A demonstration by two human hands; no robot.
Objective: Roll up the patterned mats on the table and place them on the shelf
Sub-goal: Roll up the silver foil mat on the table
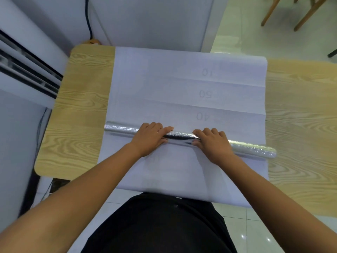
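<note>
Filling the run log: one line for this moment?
left hand: grips silver roll; right hand: grips silver roll; silver roll: across white sheet

Black clothing (158, 227), bare forearms (87, 179)

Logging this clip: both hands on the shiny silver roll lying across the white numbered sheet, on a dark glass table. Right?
No: the head view shows a light wood-grain table, not dark glass. The left hand and right hand are both on the shiny silver roll lying across the white numbered sheet.
</note>
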